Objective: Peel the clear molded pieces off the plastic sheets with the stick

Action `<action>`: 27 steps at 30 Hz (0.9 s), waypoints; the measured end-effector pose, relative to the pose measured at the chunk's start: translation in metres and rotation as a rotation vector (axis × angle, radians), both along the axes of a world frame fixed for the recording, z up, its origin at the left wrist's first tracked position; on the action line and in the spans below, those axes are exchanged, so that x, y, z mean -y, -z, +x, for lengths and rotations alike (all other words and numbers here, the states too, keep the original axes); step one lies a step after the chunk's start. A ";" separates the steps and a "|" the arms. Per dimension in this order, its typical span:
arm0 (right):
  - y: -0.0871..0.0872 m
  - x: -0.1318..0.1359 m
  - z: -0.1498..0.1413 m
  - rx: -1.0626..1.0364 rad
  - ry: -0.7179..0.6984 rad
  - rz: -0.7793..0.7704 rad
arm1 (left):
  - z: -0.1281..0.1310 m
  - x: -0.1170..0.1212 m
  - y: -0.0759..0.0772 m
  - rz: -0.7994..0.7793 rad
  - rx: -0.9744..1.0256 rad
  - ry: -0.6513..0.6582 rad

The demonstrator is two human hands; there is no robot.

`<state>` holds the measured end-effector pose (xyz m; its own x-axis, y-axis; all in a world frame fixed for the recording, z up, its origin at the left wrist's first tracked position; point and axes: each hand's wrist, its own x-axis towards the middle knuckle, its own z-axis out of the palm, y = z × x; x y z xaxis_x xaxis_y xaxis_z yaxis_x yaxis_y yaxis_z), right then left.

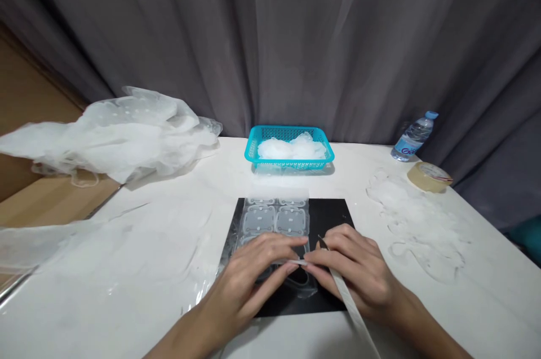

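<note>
A thin translucent plastic sheet (276, 218) with rows of rounded, printed-looking panels lies over a black mat (332, 212). My left hand (257, 274) is closed on the sheet's near part, thumb and index finger pinching a narrow whitish edge. My right hand (355, 269) is closed, its thumb and index fingertip meeting the same edge beside the left fingertips. Under the right fingers runs a slim tool (350, 302) with a dark pointed tip and a long white shaft; its exact kind cannot be made out. The fingers hide part of the sheet.
Behind the mat stands a turquoise basket (289, 165) holding crumpled white, filmy pieces (291, 149). A heap of translucent plastic (139, 133) lies left, by a cardboard box (63, 193). A water bottle (414, 138), a tape roll (429, 177) and clear scraps (416, 224) are at right.
</note>
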<state>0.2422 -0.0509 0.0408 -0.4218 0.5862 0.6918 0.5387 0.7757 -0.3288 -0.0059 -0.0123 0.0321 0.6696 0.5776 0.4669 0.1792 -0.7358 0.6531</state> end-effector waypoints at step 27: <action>0.001 -0.207 -0.007 0.084 0.435 0.215 | -0.053 -0.047 0.021 -0.120 -0.369 -0.187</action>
<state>0.2355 0.1558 0.0399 -0.2294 0.5682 0.7903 0.8455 0.5186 -0.1274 -0.0586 0.0346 0.0116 0.6577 0.7405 0.1379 0.5402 -0.5913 0.5989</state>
